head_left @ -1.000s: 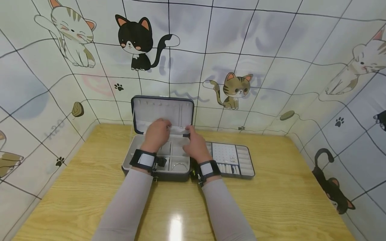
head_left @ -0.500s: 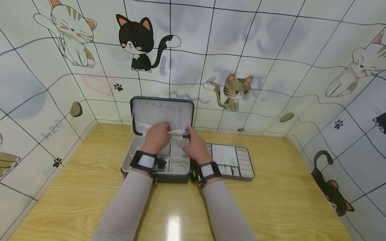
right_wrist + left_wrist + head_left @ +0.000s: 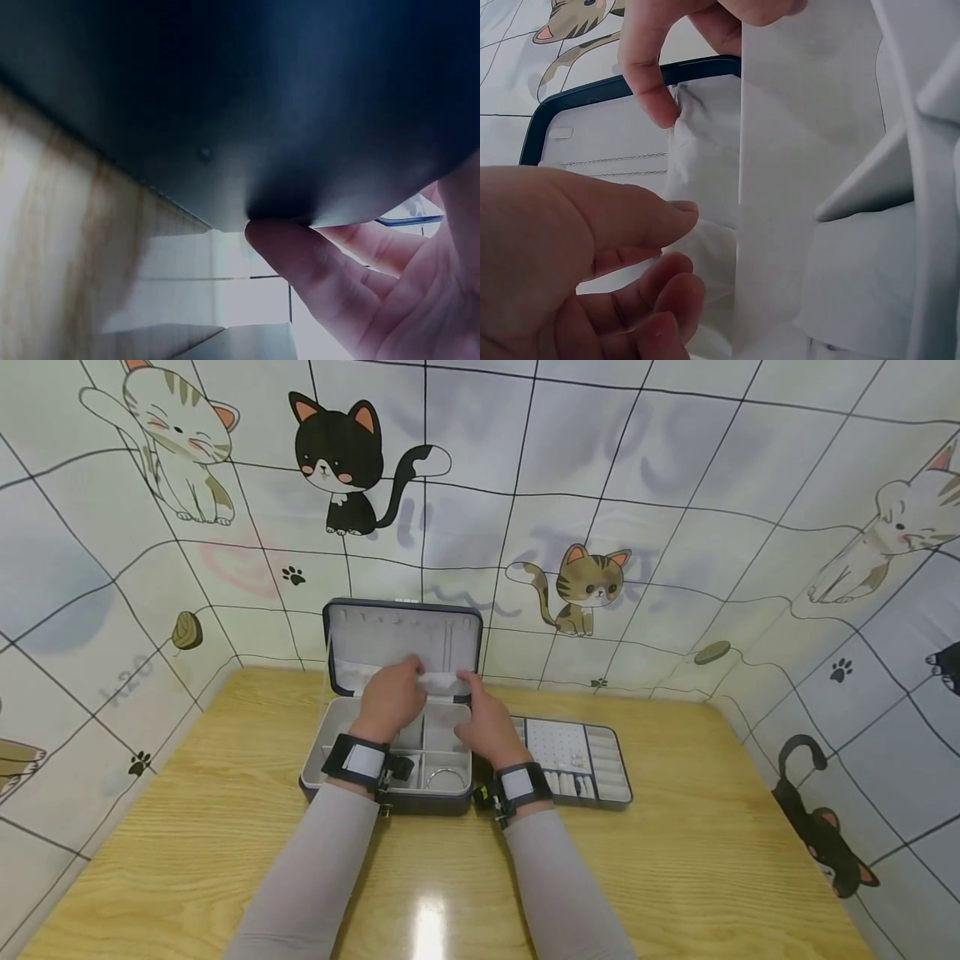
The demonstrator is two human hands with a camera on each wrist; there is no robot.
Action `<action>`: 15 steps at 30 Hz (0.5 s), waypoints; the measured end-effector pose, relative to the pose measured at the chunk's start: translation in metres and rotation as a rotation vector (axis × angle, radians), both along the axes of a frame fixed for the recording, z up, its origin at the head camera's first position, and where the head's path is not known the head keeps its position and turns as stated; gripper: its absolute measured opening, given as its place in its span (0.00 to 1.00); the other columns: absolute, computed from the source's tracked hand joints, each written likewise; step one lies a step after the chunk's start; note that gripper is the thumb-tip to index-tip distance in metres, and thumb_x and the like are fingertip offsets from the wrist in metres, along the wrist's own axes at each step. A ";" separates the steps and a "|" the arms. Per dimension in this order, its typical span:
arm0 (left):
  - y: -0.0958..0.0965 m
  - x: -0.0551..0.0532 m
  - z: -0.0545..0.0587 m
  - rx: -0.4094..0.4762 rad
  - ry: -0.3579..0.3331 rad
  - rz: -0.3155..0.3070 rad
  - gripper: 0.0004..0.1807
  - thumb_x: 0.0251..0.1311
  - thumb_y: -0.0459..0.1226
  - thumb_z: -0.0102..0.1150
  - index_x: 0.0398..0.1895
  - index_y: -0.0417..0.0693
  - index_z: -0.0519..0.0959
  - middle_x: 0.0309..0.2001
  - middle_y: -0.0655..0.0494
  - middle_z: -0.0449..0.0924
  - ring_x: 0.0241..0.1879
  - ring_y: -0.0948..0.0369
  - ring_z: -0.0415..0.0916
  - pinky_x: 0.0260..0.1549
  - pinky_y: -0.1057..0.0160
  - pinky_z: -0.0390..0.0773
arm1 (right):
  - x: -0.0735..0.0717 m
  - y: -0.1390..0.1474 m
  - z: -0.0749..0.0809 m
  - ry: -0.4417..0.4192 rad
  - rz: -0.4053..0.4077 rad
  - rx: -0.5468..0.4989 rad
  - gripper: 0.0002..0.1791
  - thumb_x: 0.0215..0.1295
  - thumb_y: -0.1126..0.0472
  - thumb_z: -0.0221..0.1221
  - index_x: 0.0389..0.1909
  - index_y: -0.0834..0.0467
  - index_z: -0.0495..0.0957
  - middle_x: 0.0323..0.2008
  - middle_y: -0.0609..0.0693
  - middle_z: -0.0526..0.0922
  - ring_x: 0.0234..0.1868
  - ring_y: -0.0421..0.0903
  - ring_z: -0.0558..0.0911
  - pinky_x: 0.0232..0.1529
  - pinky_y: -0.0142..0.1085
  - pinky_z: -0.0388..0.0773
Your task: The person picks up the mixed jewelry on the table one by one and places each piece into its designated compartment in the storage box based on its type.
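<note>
A navy jewelry box [image 3: 431, 804] stands with its lid [image 3: 386, 639] raised, light grey lining inside. Over the front compartments reaches my left hand [image 3: 392, 702], fingers bent. In the left wrist view its thumb lies at the edge of the lid's gathered fabric pocket [image 3: 705, 172]; whether it pinches anything cannot be told. At the box's right back corner, my right hand [image 3: 489, 727] grips, its index finger hooked on the pocket's end and its thumb against the navy outside wall [image 3: 225, 165]. Fine chains [image 3: 615, 163] hang in the lid. A bangle [image 3: 446, 777] lies in the front right compartment.
A jewelry tray [image 3: 558, 743] with a peg panel, ring rolls and small earrings lies right of the box, partly behind my right wrist. Wooden tabletop [image 3: 712, 827] surrounds both. A cat-print wall covering [image 3: 465, 527] rises close behind the raised lid.
My left hand has shifted slightly at the lid pocket, and the pocket's edge looks flatter and a little higher. The right hand keeps its hold at the corner.
</note>
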State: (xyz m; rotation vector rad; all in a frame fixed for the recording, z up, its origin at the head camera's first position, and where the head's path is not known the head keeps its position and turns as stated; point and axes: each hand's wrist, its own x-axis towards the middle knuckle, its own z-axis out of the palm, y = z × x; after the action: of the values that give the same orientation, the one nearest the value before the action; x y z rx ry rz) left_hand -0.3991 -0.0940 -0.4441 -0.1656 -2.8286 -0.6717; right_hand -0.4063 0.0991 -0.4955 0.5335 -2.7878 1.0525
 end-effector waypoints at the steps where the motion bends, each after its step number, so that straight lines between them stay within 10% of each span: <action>1: 0.000 0.000 0.000 0.005 0.011 -0.003 0.18 0.66 0.33 0.60 0.59 0.42 0.79 0.41 0.42 0.88 0.33 0.50 0.82 0.30 0.53 0.79 | 0.000 0.001 0.001 0.002 0.004 0.003 0.52 0.56 0.67 0.67 0.81 0.41 0.57 0.53 0.59 0.88 0.43 0.52 0.84 0.36 0.41 0.80; 15: -0.001 0.003 0.002 0.066 0.037 -0.022 0.18 0.66 0.35 0.63 0.57 0.38 0.78 0.38 0.43 0.85 0.33 0.50 0.80 0.34 0.51 0.79 | 0.003 0.005 0.002 -0.003 0.040 -0.010 0.47 0.63 0.63 0.64 0.82 0.41 0.57 0.46 0.54 0.86 0.39 0.50 0.80 0.33 0.39 0.77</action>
State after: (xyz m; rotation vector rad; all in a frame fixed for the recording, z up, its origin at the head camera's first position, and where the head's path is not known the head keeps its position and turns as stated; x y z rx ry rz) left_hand -0.3961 -0.0948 -0.4421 -0.1964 -2.7692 -0.7576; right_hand -0.4036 0.1038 -0.4931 0.5888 -2.7843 1.0747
